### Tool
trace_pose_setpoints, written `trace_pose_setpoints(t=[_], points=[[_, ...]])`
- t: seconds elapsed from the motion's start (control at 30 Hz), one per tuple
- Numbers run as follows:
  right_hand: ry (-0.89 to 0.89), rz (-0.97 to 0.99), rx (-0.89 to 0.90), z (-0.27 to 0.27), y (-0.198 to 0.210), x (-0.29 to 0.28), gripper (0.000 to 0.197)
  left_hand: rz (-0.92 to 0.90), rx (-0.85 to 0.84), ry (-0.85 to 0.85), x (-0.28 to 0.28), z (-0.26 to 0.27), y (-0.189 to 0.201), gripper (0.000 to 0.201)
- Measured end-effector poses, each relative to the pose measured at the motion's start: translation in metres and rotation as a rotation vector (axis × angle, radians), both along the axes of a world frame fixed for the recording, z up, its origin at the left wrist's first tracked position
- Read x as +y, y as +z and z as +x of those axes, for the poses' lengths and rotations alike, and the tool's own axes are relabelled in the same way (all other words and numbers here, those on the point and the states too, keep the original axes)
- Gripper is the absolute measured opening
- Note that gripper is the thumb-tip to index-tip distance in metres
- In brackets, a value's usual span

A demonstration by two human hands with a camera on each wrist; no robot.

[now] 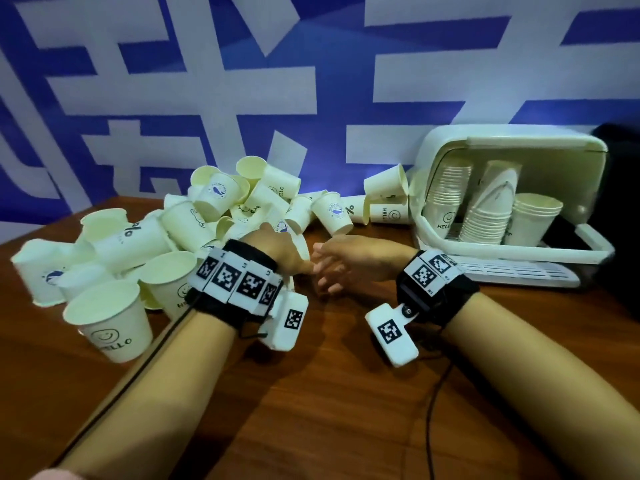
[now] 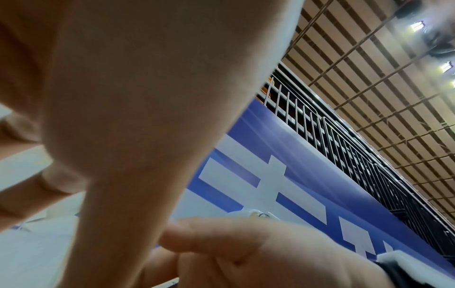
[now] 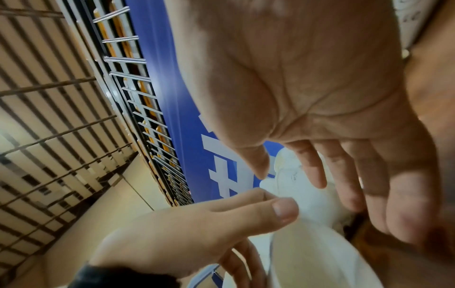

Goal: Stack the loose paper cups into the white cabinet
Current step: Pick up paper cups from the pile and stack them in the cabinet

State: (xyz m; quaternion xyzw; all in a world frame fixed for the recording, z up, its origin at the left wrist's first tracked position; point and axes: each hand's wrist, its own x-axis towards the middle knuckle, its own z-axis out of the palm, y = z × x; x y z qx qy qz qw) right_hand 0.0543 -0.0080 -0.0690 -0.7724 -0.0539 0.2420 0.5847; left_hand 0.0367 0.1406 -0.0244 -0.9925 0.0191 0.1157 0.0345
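Note:
A heap of loose white paper cups [image 1: 214,209] lies on the wooden table at the left and centre, some upright, some on their sides. The white cabinet [image 1: 512,140] stands open at the right with three stacks of cups [image 1: 485,216] inside. My left hand [image 1: 277,254] is at the near edge of the heap. It grips one paper cup [image 3: 312,230], thumb [image 3: 285,210] on its wall and fingers curled underneath. My right hand [image 1: 346,265] is right beside it, fingers stretched toward that cup and holding nothing.
The cabinet's slatted white flap [image 1: 512,271] lies folded down on the table in front of it. A blue and white banner wall [image 1: 311,81] closes the back. A dark object [image 1: 623,209] stands at the far right. Bare table [image 1: 311,410] lies near me.

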Motion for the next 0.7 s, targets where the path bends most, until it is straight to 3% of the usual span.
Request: trace_pose_setpoints(t=[0.23, 0.4, 0.47, 0.57, 0.7], points=[[0.131, 0.023, 0.062, -0.004, -0.015, 0.014, 0.021, 0.105, 0.145, -0.055, 0.001, -0.003, 0.001, 0.034], [0.231, -0.015, 0.040, -0.008, -0.013, 0.011, 0.011, 0.132, 0.124, -0.081, 0.001, -0.008, 0.008, 0.041], [0.295, -0.034, 0.033, -0.010, -0.007, 0.009, 0.013, 0.115, 0.082, -0.106, 0.001, -0.007, 0.013, 0.035], [0.294, -0.029, -0.049, -0.014, 0.010, 0.003, 0.018, 0.005, 0.036, -0.135, 0.001, -0.006, 0.025, 0.019], [0.185, -0.083, -0.166, -0.022, 0.043, -0.018, 0.021, -0.301, 0.095, -0.150, -0.010, -0.009, 0.039, 0.030]])
